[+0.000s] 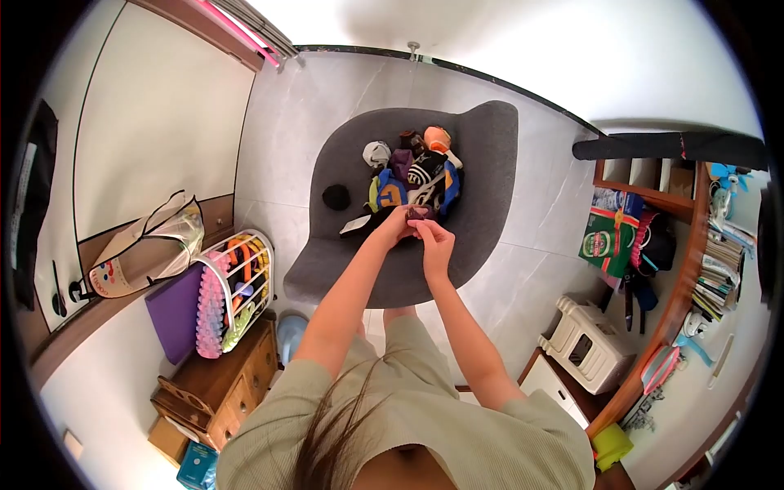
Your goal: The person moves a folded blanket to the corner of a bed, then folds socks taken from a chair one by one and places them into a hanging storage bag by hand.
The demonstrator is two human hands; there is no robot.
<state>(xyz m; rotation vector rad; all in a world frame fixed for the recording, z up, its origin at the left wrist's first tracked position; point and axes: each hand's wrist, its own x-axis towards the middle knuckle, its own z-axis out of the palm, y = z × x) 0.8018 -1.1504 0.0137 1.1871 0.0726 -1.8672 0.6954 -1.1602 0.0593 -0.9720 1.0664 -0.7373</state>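
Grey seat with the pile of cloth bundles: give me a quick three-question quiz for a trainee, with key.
1. True or false: the round black bundle lies apart from the pile on the grey seat.
2. Which lies farther from the person: A, the orange bundle; B, the round black bundle?
3. Which hands are at the small dark cloth?

Key: 1 true; 2 A; 3 both, left hand and right hand.

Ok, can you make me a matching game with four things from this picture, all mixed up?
Things:
1. chair
2. ball
3. right hand
4. board

Matches:
A. fingertips at a small bundle
B. flat and purple
C. dark grey, with a colourful pile on it
D. black, sitting left of the pile

Right pairs: 1-C, 2-D, 3-A, 4-B
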